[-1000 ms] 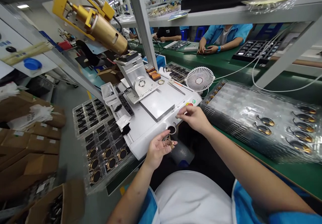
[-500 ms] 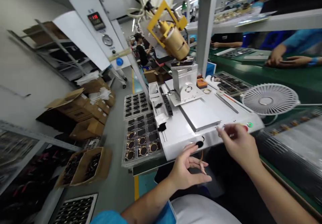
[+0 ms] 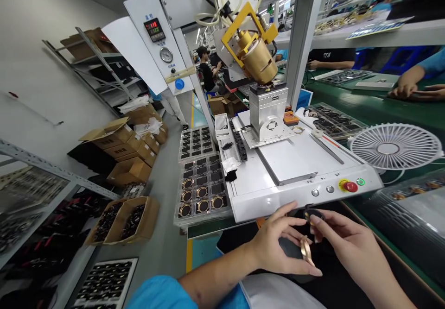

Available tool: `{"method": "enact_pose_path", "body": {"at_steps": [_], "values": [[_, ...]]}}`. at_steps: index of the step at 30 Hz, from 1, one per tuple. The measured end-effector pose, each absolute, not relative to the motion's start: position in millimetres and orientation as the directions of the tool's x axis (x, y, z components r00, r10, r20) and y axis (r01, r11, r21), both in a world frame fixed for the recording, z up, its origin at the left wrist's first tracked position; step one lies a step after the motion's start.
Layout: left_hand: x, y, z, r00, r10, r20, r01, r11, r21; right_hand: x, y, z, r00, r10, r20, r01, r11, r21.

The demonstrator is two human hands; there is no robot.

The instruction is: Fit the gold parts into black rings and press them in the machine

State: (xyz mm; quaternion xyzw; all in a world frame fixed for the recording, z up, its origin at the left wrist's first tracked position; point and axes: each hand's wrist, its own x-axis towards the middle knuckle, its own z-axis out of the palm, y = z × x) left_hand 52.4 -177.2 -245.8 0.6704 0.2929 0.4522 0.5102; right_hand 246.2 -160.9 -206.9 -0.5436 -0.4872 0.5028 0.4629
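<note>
Right hand point(image 3: 352, 242) on half-hidden dark disc point(image 3: 314, 215)

Brushed, silvery metal forms the upright block point(image 3: 267, 114), beneath a satin gold-coloured metal cylinder point(image 3: 260, 63). The machine's white base point(image 3: 253, 174) looks smooth and faintly glossy. Clear, shiny plastic trays point(image 3: 201, 191) sit near matt brown cardboard boxes point(image 3: 130, 170). The sleeve point(image 3: 160, 293) is soft blue cloth.

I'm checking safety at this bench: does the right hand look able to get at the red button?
Probably yes: the right hand is just below the red button, with nothing visible between them, though its fingers hold a small dark disc.
</note>
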Motion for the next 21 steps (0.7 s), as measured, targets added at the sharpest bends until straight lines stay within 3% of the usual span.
{"method": "enact_pose_path", "body": {"at_steps": [6, 11, 14, 16, 21], "values": [[45.1, -172.2, -245.3, 0.532, 0.790, 0.304, -0.039, -0.336, 0.941, 251.5, -165.3, -209.0, -0.079, 0.981, -0.175, 0.027, -0.174, -0.984], [41.3, -174.0, -246.0, 0.631, 0.687, 0.360, 0.107, -0.537, 0.837, 253.3, -165.5, -211.7, -0.142, 0.964, -0.226, -0.033, -0.233, -0.972], [40.1, -174.2, -246.1, 0.671, 0.609, 0.422, 0.108, -0.644, 0.757, 251.6, -167.0, -214.7, -0.112, 0.966, -0.232, -0.082, -0.241, -0.967], [39.9, -175.2, -244.6, 0.663, 0.618, 0.423, 0.051, -0.600, 0.798, 249.8, -169.2, -214.7, -0.101, 0.970, -0.222, -0.114, -0.233, -0.966], [37.8, -178.5, -234.8, 0.487, 0.802, 0.346, -0.186, -0.291, 0.938, 246.0, -175.3, -201.9, -0.104, 0.975, -0.199, -0.191, -0.216, -0.958]]}}
